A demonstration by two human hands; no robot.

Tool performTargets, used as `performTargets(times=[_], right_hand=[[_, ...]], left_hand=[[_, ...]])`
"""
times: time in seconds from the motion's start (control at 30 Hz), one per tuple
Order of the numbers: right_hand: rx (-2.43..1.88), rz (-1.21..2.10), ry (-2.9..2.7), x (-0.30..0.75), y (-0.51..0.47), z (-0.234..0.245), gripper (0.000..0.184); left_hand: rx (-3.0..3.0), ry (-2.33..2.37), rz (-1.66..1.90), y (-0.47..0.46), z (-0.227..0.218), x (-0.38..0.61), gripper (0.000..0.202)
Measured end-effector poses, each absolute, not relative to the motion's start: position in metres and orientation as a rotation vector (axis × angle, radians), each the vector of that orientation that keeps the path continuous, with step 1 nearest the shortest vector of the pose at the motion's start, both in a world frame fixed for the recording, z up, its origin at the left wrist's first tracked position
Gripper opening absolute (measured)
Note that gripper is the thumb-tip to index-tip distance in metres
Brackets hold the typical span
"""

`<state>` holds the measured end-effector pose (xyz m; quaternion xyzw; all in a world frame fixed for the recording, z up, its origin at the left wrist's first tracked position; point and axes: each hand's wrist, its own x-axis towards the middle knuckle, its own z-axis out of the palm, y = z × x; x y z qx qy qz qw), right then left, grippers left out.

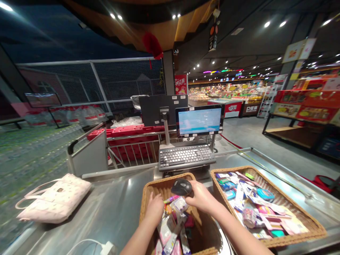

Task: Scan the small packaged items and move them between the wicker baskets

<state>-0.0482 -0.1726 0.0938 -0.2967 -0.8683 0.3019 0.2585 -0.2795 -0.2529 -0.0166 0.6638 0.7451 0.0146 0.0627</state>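
Note:
My right hand is closed around a black computer mouse, held over the back of a brown woven basket. My left hand reaches over the left side of that basket with its fingers apart, close to the goods inside; its fingertips show only in part. Small packaged goods in clear and pink wrappings lie piled in the basket. To the right stands a second woven basket, filled with packets, blister packs and small colourful items.
A keyboard and a lit monitor stand behind the baskets on the metal counter. A pale pink handbag lies at left, and a white plug with cable at the front. Behind are a shopping trolley and store shelves.

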Motion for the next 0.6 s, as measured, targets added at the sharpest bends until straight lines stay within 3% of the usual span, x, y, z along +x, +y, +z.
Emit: performTargets(times=[0.23, 0.43, 0.6], right_hand=[[-0.948, 0.780, -2.305, -0.011, -0.175, 0.107, 0.014], [-1.112, 0.660, -2.187, 0.058, -0.165, 0.139, 0.014], [-1.252, 0.508, -2.071, 0.133, -0.152, 0.160, 0.017]], left_hand=[[2.091, 2.197, 0.012, -0.235, 0.011, -0.251, 0.031], [2.278, 1.947, 0.381, -0.183, 0.063, -0.164, 0.035], [2.411, 1.588, 0.601, -0.142, 0.072, -0.063, 0.044]])
